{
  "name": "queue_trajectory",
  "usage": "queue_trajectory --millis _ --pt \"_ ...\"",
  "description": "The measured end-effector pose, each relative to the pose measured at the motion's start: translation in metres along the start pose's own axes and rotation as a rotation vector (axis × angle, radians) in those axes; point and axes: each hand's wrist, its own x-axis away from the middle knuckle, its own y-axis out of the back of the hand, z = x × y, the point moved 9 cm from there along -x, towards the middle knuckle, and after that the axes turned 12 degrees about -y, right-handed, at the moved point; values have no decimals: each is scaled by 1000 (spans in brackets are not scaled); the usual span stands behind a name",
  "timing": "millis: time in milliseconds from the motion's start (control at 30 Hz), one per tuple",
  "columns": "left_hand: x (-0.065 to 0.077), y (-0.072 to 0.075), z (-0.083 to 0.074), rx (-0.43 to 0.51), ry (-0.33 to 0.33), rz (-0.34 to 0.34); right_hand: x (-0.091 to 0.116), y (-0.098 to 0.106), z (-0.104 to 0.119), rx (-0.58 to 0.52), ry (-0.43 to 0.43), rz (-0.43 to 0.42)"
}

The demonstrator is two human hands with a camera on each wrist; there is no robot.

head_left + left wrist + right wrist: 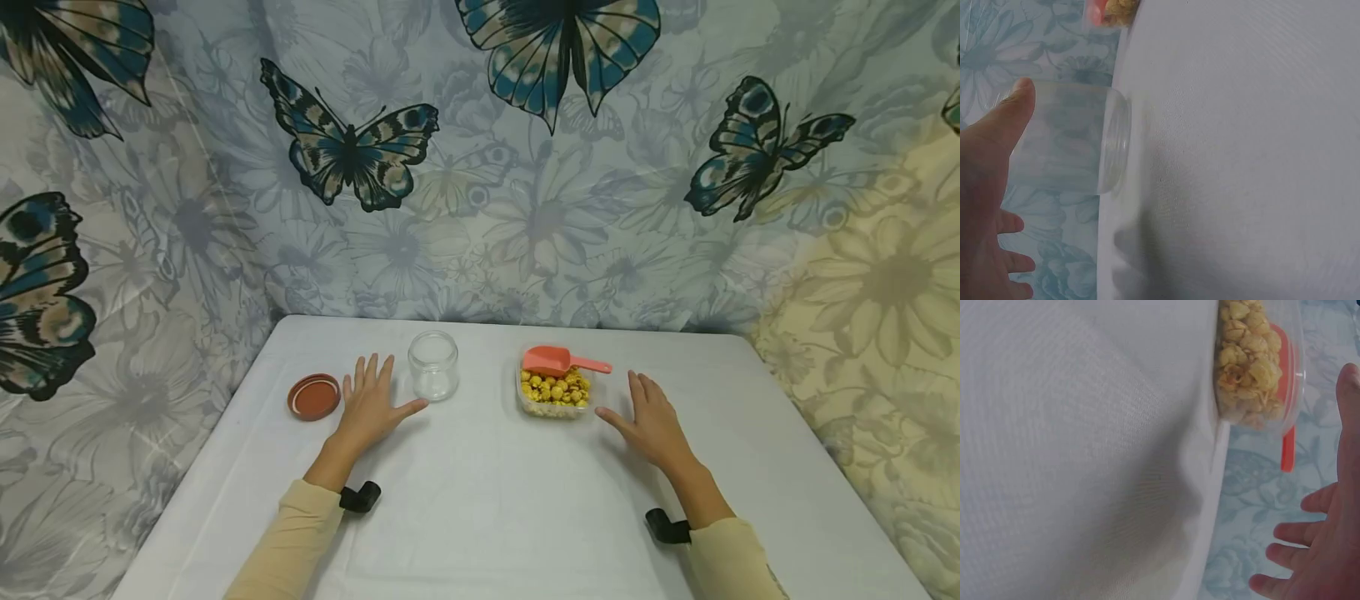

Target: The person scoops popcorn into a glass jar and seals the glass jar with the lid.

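Note:
My left hand [372,410] holds nothing, its fingers spread between a brown round lid [314,397] and a clear glass jar [433,367]. In the left wrist view the thumb overlaps the jar [1072,137], which stands upright without a lid. My right hand [654,423] is also spread and holds nothing, just right of a clear plastic container [553,411]. Yellow popcorn [553,390] fills that container, and a coral-red scoop [550,360] lies on top, its handle sticking out over the right side. The right wrist view shows the popcorn [1249,362] through the container's wall.
A white cloth covers the table [480,517]. Behind it and along both sides hangs a fabric backdrop [480,250] printed with flowers and butterflies. Black wrist cameras [361,497] are strapped on both forearms, below the hands.

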Motion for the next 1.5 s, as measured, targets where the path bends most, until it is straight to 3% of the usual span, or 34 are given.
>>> queue_trajectory --millis 267,533,933,1500 --pt "-2 1 -7 16 -12 -3 3 1 1 -13 -10 7" --pt "-7 4 -11 65 -19 -13 1 7 9 -69 30 -41" --pt "-15 9 -20 113 -40 -58 -5 7 12 -49 27 4" --pt "-26 14 -37 107 -94 -75 -8 14 20 -66 31 -2"
